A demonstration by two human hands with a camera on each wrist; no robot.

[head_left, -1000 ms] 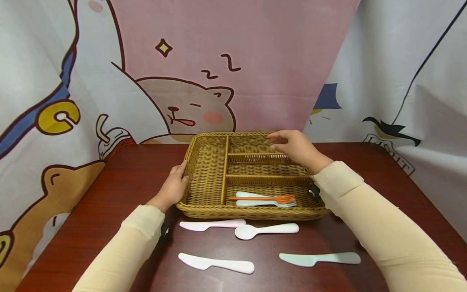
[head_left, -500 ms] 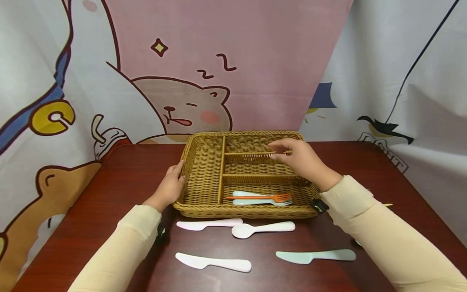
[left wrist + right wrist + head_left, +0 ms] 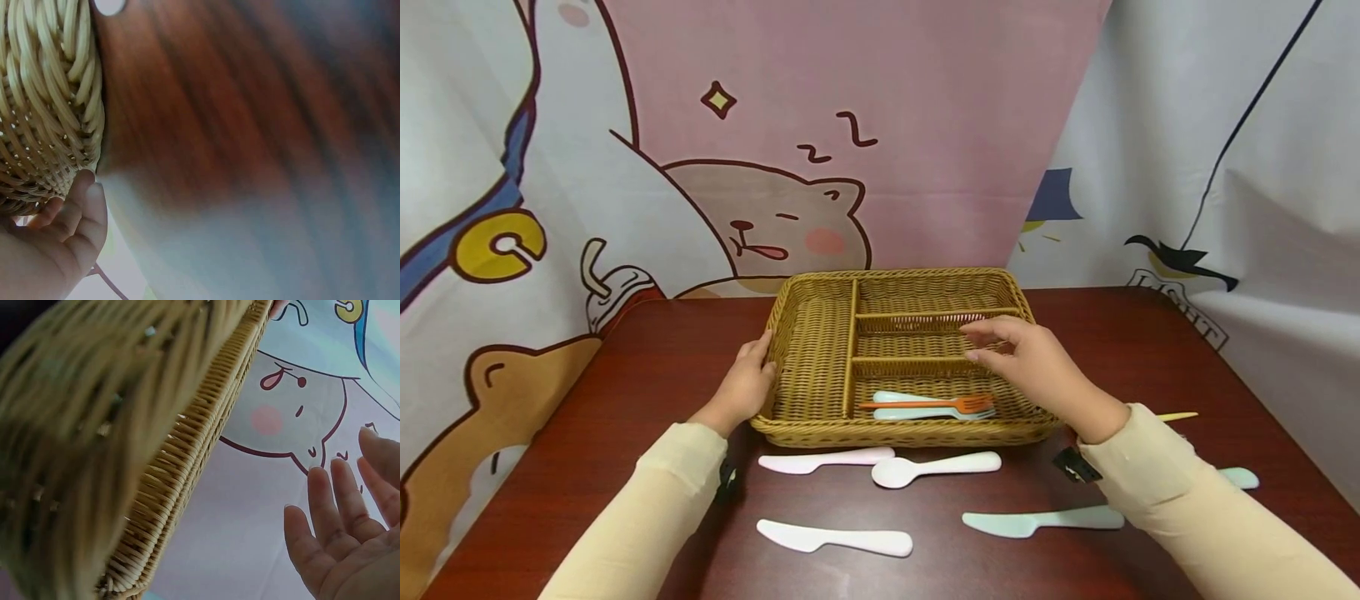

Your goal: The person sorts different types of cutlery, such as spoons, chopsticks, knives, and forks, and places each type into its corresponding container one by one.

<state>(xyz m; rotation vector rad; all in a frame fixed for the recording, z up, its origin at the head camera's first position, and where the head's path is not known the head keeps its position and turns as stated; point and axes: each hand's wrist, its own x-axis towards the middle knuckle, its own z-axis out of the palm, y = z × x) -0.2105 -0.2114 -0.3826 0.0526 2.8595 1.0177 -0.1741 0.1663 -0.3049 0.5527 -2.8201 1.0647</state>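
Observation:
A wicker cutlery basket [image 3: 814,358] with dividers stands on the table. My left hand [image 3: 741,385] holds its left side, thumb by the rim; in the left wrist view the fingers [image 3: 92,215] lie against the woven wall. My right hand [image 3: 1037,364] hovers over the basket's right side, fingers loosely bent and apart, holding nothing. The right wrist view shows its spread fingers [image 3: 340,512] beside the basket wall. In the front right compartment, an orange fork [image 3: 925,405] lies across pale blue forks [image 3: 901,413].
In front of the basket lie a pink knife [image 3: 827,460], a white spoon [image 3: 936,468], a white knife [image 3: 835,537] and a green knife [image 3: 1045,521]. A yellow tip [image 3: 1177,416] and a pale green handle end [image 3: 1240,477] show beyond the right sleeve. A printed curtain [image 3: 955,142] hangs behind.
My right hand has moved back from the far right compartment toward me and slightly right. The view has shifted a little. My left hand stays at the basket's left side.

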